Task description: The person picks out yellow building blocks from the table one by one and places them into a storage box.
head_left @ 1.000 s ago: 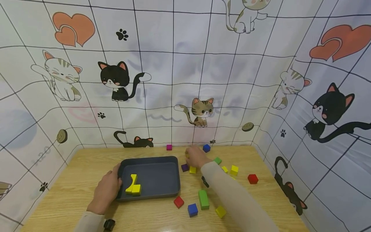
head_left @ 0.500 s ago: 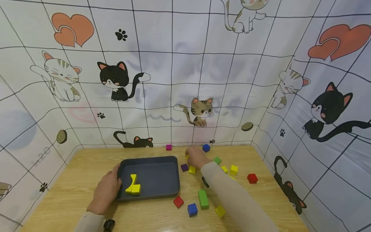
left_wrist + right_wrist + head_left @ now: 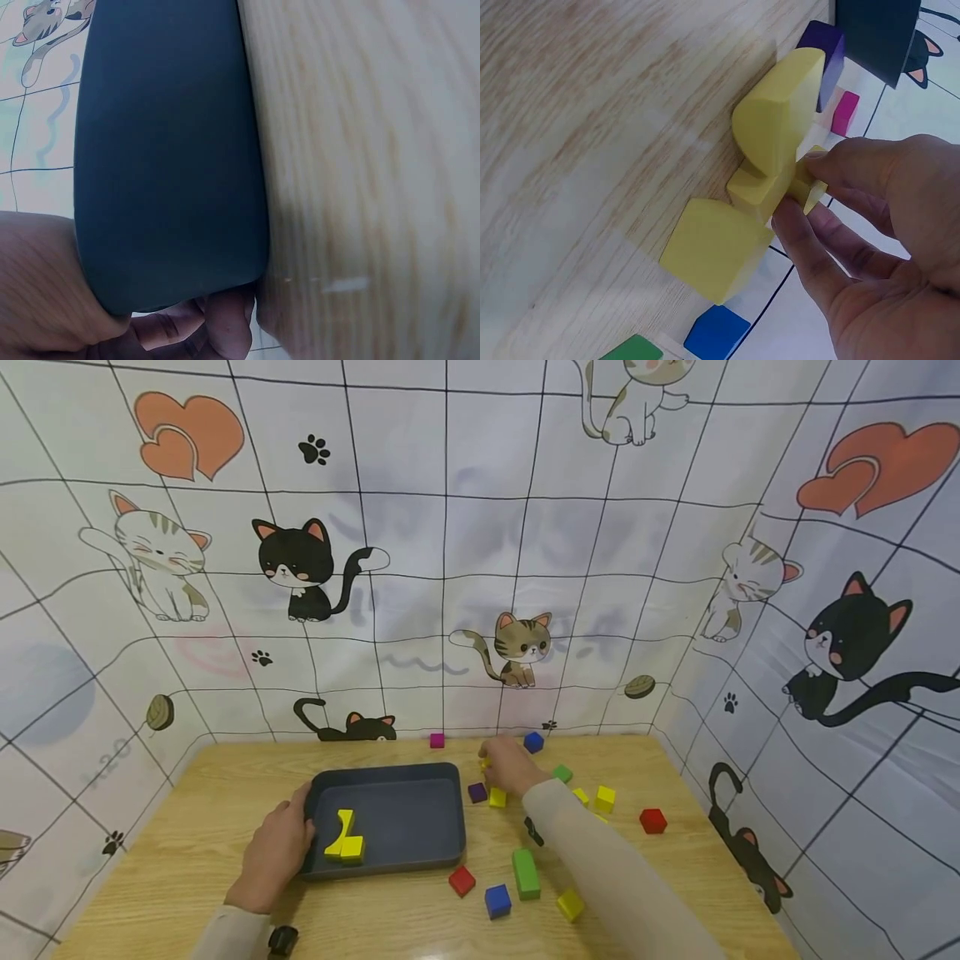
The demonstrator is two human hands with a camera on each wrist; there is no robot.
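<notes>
Matt dark plastic tray [image 3: 390,814], smooth painted wooden blocks [image 3: 769,142], wood-grain table [image 3: 202,777].

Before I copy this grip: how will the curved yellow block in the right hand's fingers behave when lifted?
The curved yellow block looks like rigid painted wood, so it probably won't flex. It seems light for its size, since the right hand pinches it with fingertips alone. Its rounded end and smooth paint might let it pivot or slip in so narrow a pinch, nudging the yellow cube beside it.
</notes>
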